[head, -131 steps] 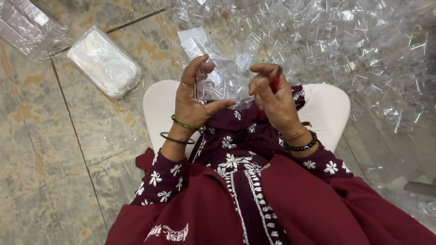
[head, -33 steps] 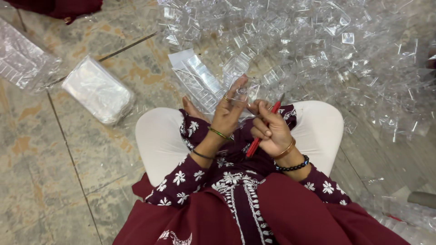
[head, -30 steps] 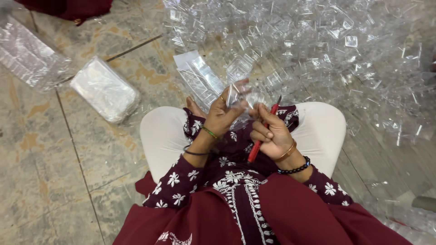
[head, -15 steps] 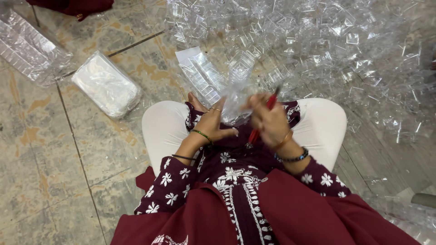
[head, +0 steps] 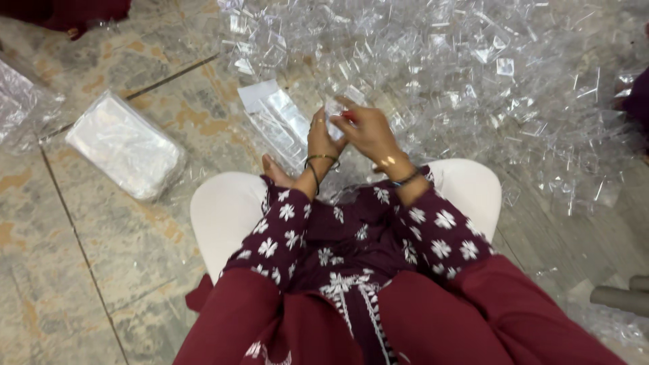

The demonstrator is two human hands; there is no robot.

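Observation:
I sit on the floor in a maroon flowered dress and white trousers, both hands raised in front of my knees. My left hand [head: 322,138] pinches a small clear plastic pouch [head: 336,107] by its left edge. My right hand [head: 368,128] meets it from the right, with a thin red stick [head: 349,115] gripped in its fingers; only the stick's red tip shows. Whether the tip is inside the pouch cannot be told. A flat stack of clear pouches [head: 274,120] lies on the floor just left of my hands.
A large heap of loose clear pouches [head: 460,74] covers the floor ahead and to the right. A white wrapped bundle [head: 125,145] and a crumpled clear bag [head: 17,108] lie to the left. A grey pipe [head: 618,299] lies at the lower right.
My hands have moved from my lap forward and up, bringing the pouch and the red stick together. The stick, earlier pointing down along my right hand, is now mostly hidden in the fingers.

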